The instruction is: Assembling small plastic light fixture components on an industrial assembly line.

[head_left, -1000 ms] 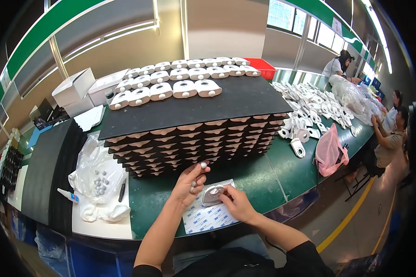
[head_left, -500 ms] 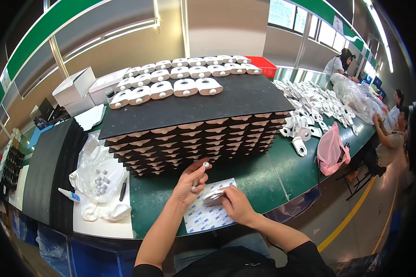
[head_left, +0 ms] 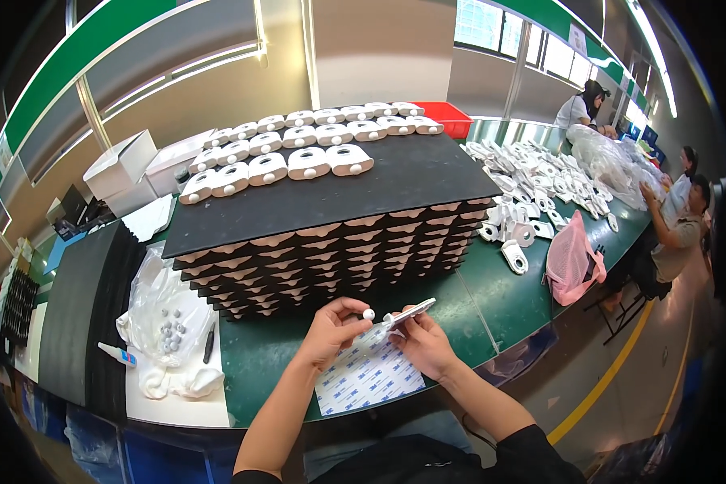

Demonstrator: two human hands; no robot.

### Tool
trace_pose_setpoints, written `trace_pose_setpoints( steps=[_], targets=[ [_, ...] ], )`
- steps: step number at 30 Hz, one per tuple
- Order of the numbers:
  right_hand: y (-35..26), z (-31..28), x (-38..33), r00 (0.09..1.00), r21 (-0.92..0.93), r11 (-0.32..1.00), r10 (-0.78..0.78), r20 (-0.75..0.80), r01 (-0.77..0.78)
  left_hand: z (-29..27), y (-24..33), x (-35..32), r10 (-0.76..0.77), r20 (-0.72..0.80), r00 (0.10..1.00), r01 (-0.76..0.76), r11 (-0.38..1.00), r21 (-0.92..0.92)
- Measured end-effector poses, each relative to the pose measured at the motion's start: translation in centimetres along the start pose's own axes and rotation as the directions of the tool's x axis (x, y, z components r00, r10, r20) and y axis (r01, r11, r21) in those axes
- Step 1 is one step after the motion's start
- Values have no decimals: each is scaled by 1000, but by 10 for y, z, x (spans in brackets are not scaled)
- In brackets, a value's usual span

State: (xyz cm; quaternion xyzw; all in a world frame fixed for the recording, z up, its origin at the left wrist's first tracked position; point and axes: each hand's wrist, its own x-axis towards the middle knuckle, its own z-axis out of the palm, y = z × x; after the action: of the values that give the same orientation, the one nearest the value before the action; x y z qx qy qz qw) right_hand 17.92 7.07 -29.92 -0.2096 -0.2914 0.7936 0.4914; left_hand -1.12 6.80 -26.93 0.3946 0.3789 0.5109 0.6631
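Observation:
Between the thumb and finger of my left hand (head_left: 333,332) is a small round white knob (head_left: 369,315). My right hand (head_left: 427,347) grips a flat white plastic part (head_left: 413,310), tilted edge-on, its near end close beside the knob. A slight gap seems to lie between the two. Below both hands a white sheet with blue print (head_left: 367,385) lies on the green table (head_left: 262,367). Beyond them, finished-looking white parts with round knobs (head_left: 309,163) stand in rows on a black board (head_left: 331,198), on top of stacked layers.
At the left, grey-white knobs (head_left: 171,332) lie on a plastic bag near a black pen (head_left: 210,347) and a glue bottle (head_left: 117,353). Loose white parts (head_left: 540,181) are heaped at the right, behind a pink mesh bag (head_left: 569,262). A red bin (head_left: 444,118) stands at the back; co-workers sit farther right.
My right hand has lifted the white part up and right, turning it edge-on. My left hand has brought the knob slightly right and lower, so the two are now close together. The view has shifted slightly.

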Motion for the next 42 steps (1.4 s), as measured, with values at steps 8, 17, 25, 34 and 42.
trace_pose_setpoints(
  steps=[8,17,25,34,42],
  targets=[
    [-5,5,0,1000,10,1000,-19,-12,20,4,-1,1,9,23,1000,-12,989,149],
    [0,0,2,996,-74,994,-75,50,78,6,6,-3,-39,35,999,31,980,196],
    [-1,0,0,998,-121,991,-52,45,57,8,3,-3,17,80,997,-34,976,217],
    [-12,8,-7,990,-237,965,130,61,-112,13,7,-4,135,345,929,-258,904,341],
    [-19,54,14,988,-367,928,112,102,-68,-16,46,-75,365,-29,931,-199,570,797]
  ],
)
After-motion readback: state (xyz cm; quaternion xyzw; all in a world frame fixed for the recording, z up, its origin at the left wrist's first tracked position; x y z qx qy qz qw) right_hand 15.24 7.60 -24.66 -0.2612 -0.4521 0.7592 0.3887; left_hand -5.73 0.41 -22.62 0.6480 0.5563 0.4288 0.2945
